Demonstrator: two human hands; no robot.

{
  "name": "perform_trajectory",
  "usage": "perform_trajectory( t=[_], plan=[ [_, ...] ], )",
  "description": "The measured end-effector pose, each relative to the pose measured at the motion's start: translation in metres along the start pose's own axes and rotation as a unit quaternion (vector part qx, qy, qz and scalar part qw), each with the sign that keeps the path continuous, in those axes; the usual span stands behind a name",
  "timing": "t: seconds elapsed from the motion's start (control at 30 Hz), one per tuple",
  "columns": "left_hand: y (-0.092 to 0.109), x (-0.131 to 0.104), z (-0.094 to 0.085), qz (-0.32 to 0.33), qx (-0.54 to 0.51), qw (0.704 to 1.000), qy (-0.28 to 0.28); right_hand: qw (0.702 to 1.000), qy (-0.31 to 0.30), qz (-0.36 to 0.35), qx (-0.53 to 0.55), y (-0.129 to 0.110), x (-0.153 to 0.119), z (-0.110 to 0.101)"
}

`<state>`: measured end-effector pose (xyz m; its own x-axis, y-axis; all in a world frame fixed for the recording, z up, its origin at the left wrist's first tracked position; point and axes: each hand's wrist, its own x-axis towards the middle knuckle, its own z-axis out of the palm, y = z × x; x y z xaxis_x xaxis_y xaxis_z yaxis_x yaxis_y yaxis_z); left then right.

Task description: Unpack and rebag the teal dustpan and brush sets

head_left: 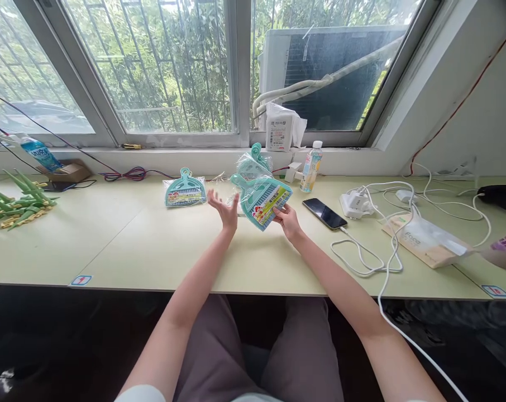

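A teal dustpan and brush set (262,200) in clear wrapping, with a yellow printed label, is tilted in my right hand (289,221), whose fingers pinch its lower right edge. My left hand (225,211) is raised just left of the set with its fingers spread and nothing in them. A similar wrapped teal set (185,190) lies flat on the table to the left of my left hand. Behind the held set, more teal wrapped pieces (255,162) are partly hidden.
On the pale table (131,245), a phone (324,214), white cables and a charger (356,203) lie to the right, beside a paper package (426,240). A drink bottle (311,166) and tissue pack (280,131) stand behind. Green plants (20,201) lie far left.
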<state>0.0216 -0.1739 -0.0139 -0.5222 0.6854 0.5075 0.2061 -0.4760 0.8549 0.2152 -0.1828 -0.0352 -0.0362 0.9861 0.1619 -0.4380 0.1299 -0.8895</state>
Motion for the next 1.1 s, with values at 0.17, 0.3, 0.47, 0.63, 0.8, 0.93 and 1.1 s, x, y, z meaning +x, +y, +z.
perform_trajectory(
  t=[0.17, 0.3, 0.47, 0.63, 0.8, 0.93, 1.1],
  plan=[
    [-0.004, 0.001, 0.005, -0.197, -0.175, 0.924, -0.278, 1.0, -0.004, 0.0, 0.023, 0.001, 0.0, 0.001],
    [-0.001, -0.011, 0.009, -0.213, -0.155, 0.891, -0.37, 0.999, 0.01, -0.011, 0.041, -0.001, 0.0, 0.002],
    [0.002, -0.019, 0.011, -0.236, -0.159, 0.855, -0.435, 0.998, 0.034, -0.019, 0.049, -0.002, 0.001, 0.001],
    [0.009, -0.018, 0.011, -0.19, -0.221, 0.885, -0.364, 0.998, 0.042, -0.014, 0.05, 0.0, 0.0, 0.003],
    [0.006, -0.026, 0.015, -0.162, -0.19, 0.905, -0.345, 0.997, 0.054, -0.025, 0.043, 0.003, 0.0, 0.004],
    [-0.001, -0.036, 0.021, -0.192, -0.187, 0.904, -0.333, 0.996, 0.067, -0.031, 0.041, 0.005, 0.0, 0.002],
    [-0.008, -0.041, 0.028, -0.18, -0.191, 0.914, -0.309, 0.997, 0.068, -0.018, 0.042, 0.003, 0.001, 0.001]
  ],
)
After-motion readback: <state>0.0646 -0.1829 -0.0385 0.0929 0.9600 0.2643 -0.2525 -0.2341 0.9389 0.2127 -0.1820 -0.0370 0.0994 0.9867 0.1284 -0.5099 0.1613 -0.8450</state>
